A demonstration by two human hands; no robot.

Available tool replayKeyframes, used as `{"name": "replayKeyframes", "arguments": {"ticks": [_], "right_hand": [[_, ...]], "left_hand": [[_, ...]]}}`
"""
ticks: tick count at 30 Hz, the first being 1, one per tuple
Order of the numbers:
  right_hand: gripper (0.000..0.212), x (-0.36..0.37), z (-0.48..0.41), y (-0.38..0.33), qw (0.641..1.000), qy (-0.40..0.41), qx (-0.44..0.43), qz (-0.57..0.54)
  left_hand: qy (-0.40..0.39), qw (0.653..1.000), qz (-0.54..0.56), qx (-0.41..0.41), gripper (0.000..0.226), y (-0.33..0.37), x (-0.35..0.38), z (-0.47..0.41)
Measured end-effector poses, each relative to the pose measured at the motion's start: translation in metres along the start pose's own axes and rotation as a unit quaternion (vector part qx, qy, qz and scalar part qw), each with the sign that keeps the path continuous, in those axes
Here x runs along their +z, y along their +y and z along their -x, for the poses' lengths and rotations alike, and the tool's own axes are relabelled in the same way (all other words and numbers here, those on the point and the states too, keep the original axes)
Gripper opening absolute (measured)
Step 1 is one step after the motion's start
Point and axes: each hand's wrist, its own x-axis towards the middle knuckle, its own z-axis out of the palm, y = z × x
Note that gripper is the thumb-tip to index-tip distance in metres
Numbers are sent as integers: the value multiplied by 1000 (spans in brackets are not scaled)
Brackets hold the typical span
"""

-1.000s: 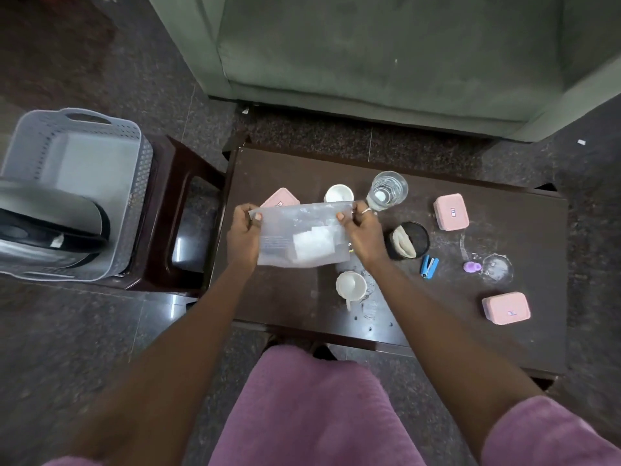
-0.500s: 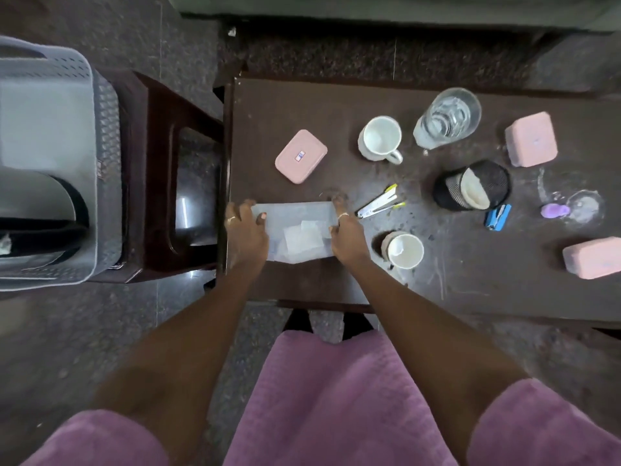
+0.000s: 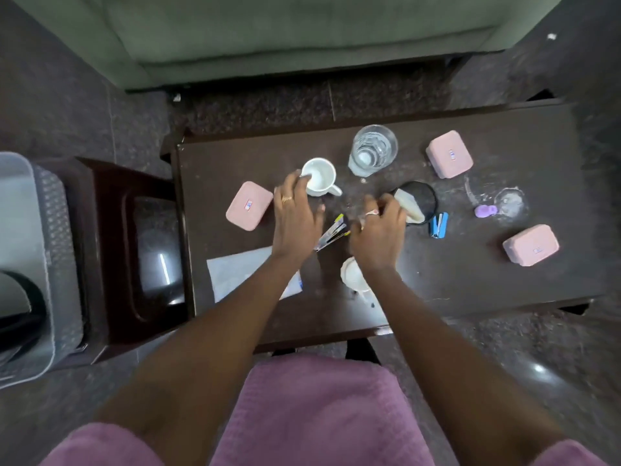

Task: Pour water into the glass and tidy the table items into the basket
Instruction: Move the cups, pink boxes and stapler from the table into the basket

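Note:
A glass [image 3: 373, 153] holding water stands at the back of the dark table [image 3: 470, 284]. My left hand [image 3: 295, 216] is spread, its fingertips touching the rim of a white mug [image 3: 319, 176]. Loosely curled and holding nothing, my right hand [image 3: 379, 230] rests against a black round container [image 3: 421, 196]. A second white mug [image 3: 351, 275] is half hidden under my right wrist. A clear plastic bag [image 3: 238, 274] lies flat near the table's front left corner. The grey basket [image 3: 40, 250] stands at the far left.
Three pink boxes [image 3: 248, 205] [image 3: 449, 154] [image 3: 531, 245], a blue stapler [image 3: 439, 225], a purple piece [image 3: 485, 210], a clear lid [image 3: 510, 203] and striped pens [image 3: 331, 235] lie on the table. A dark stool [image 3: 141, 250] sits between basket and table. A green sofa [image 3: 302, 35] is behind.
Both hands let go of the plastic bag, which now lies flat on the table. The left hand moved up to the white mug, the right toward the black container.

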Motion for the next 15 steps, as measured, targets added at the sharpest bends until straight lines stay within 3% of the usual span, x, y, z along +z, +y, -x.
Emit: {"name": "replayKeyframes", "arguments": {"ticks": [4, 7, 10, 15], "right_hand": [[80, -11, -37, 49, 988, -107, 89, 70], [101, -12, -60, 72, 964, -217, 103, 113], [100, -12, -75, 85, 943, -307, 93, 89], [86, -14, -87, 95, 951, -306, 22, 31]], "left_hand": [[-73, 997, -36, -6, 80, 33, 22, -47], [-112, 989, -100, -2, 100, 48, 44, -73], [-127, 981, -147, -1, 112, 68, 60, -96], [-176, 972, -142, -69, 121, 92, 80, -120]]}}
